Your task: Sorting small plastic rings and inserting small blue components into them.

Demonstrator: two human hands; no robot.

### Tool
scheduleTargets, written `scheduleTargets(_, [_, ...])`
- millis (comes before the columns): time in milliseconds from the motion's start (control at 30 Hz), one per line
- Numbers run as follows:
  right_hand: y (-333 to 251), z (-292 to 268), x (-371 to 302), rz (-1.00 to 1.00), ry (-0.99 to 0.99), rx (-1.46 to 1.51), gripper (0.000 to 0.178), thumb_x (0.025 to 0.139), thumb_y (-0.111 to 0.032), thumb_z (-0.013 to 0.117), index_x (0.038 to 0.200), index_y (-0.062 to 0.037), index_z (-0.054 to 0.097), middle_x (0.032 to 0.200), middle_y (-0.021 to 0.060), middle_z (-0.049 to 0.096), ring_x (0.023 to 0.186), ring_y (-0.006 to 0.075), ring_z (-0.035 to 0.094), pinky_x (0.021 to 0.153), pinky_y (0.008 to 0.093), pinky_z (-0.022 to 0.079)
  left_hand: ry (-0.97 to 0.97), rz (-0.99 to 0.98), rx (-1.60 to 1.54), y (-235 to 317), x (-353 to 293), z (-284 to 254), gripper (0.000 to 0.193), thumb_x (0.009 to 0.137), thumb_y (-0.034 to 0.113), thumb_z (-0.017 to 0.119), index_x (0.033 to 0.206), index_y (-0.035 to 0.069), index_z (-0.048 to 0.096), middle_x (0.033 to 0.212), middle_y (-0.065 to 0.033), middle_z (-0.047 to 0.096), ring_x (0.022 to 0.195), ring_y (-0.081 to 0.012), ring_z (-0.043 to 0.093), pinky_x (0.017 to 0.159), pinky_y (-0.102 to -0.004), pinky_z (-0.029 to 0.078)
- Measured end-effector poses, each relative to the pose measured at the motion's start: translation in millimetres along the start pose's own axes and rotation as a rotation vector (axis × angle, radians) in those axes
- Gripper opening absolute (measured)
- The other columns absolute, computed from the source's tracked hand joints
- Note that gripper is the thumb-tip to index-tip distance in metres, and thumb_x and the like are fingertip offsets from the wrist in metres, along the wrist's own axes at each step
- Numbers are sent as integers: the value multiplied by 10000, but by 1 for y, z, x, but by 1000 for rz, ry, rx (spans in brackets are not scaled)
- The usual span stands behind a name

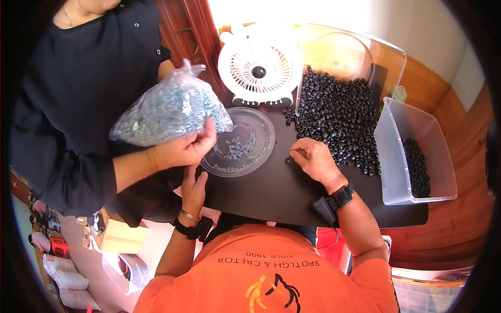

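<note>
My right hand is over the table beside a heap of black beads, its fingers curled and pinched together. Just off its fingertips lies a single black bead; whether anything is inside the pinch is hidden. At the table's left edge my left hand is raised, thumb apart from the fingers, partly behind a co-worker's hand. That co-worker holds up a clear plastic bag full of small bluish pieces. Beneath the bag's right side, a round clear lid carries small pale-blue pieces.
A white fan stands at the back. A clear bin lies tipped behind the heap, and another clear bin with black beads stands at the right. The co-worker in dark clothing stands close at the left of the dark table.
</note>
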State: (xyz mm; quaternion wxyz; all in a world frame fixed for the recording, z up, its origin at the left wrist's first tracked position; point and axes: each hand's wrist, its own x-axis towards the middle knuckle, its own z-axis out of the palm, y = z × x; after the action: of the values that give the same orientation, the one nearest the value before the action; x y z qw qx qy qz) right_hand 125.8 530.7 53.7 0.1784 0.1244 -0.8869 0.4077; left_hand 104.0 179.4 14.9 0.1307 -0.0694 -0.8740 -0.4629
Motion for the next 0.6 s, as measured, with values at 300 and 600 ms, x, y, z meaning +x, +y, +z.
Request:
scheduleTargets(300, [0, 0, -1, 5, 7, 10, 60, 820, -92, 661, 805, -41, 633, 783, 114, 630, 740, 321, 627, 669, 400, 500, -12, -115, -206, 4, 1, 6, 404, 911, 113, 562, 1286, -33, 532, 1324, -170, 537, 1241, -267, 483, 1075, -334, 338])
scheduleTargets(600, [2, -1, -1, -42, 5, -51, 51, 823, -57, 675, 848, -16, 657, 785, 102, 644, 695, 243, 657, 646, 333, 519, 9, 19, -15, -2, -1, 2, 384, 881, 98, 562, 1245, -21, 544, 1262, -205, 547, 1186, -342, 512, 1034, -389, 381])
